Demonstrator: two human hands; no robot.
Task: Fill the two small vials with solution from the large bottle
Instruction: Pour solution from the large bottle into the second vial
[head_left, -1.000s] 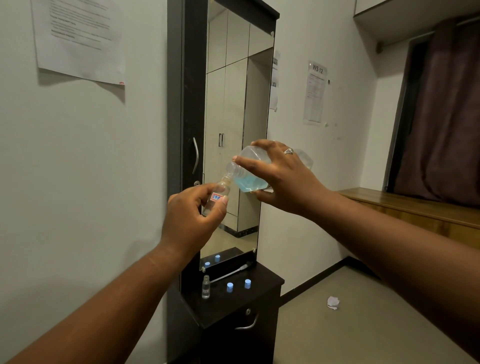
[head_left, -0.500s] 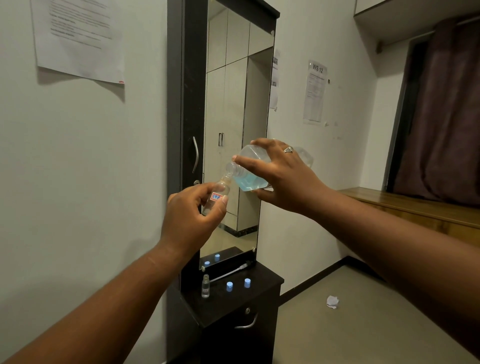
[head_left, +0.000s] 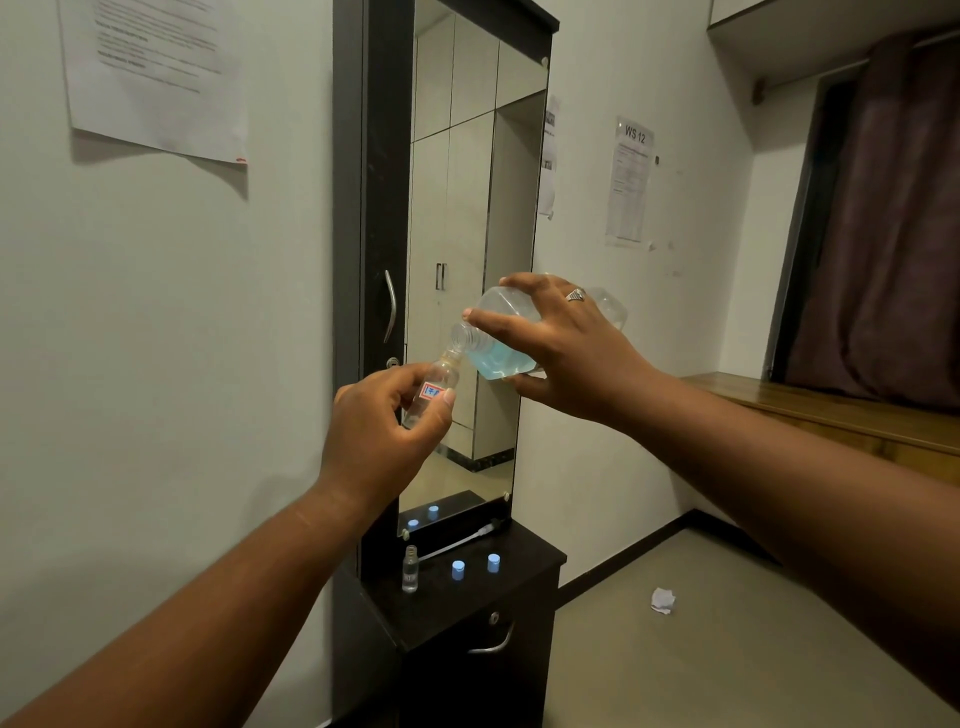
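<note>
My right hand (head_left: 563, 353) grips the large clear bottle (head_left: 497, 347), tipped on its side with pale blue solution pooled toward its open neck. The bottle's mouth touches the mouth of a small clear vial (head_left: 431, 389) with a red and blue label, held tilted in the fingers of my left hand (head_left: 384, 436). Both hands are raised in front of a tall mirror. A second small vial (head_left: 410, 569) stands upright and uncapped on the dark cabinet top (head_left: 498, 587) below. Two blue caps (head_left: 457, 569) (head_left: 493, 563) lie beside it.
The mirror (head_left: 467, 234) in a dark frame rises from the cabinet, with a drawer handle (head_left: 493, 644) below. A white cable (head_left: 457, 543) lies at the mirror's foot. A crumpled paper (head_left: 663, 600) lies on the floor. A wooden ledge (head_left: 831, 410) and curtain are at right.
Almost nothing differs: both hands hold the bottle and vial mouth to mouth in the same place, with only a slight drift.
</note>
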